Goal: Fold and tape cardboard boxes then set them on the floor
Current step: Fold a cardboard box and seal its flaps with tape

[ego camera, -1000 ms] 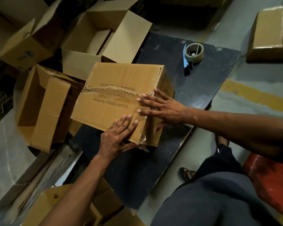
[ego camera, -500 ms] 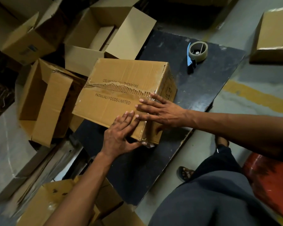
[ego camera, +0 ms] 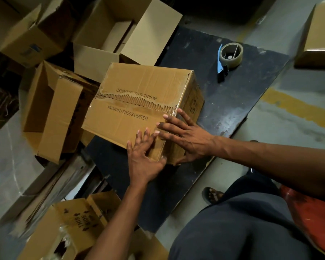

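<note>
Both hands have slid a bit toward the near corner of the box since a second ago, and the fingers now overlap there instead of sitting side by side. Left hand (ego camera: 142,156) lies flat with fingers spread on the top face, thumb hooked over the near edge onto the side. Right hand (ego camera: 184,136) is also flat and spread, palm pressing over the corner where the clear tape wraps down. Neither one is pinching anything, it's just pressing and smoothing.

So the taped box (ego camera: 139,109) sits closed on the dark board (ego camera: 233,113), seam running across the top with the tape already over it. I'd say this is the rub-the-tape-down step, pretty much the tail end of sealing this one. Next move would probably be getting a grip on two opposite sides and lifting it off to the floor, which needs the hands to shift from on top to the flanks.

Room-wise it's tight on the left: an open box (ego camera: 53,109) is right up against the taped one, another open box (ego camera: 124,29) crowds the far side. The tape dispenser (ego camera: 229,57) sits well apart on the far end of the board. Best free floor (ego camera: 289,109) looks to be off the right edge, past the yellow stripe (ego camera: 296,107).
</note>
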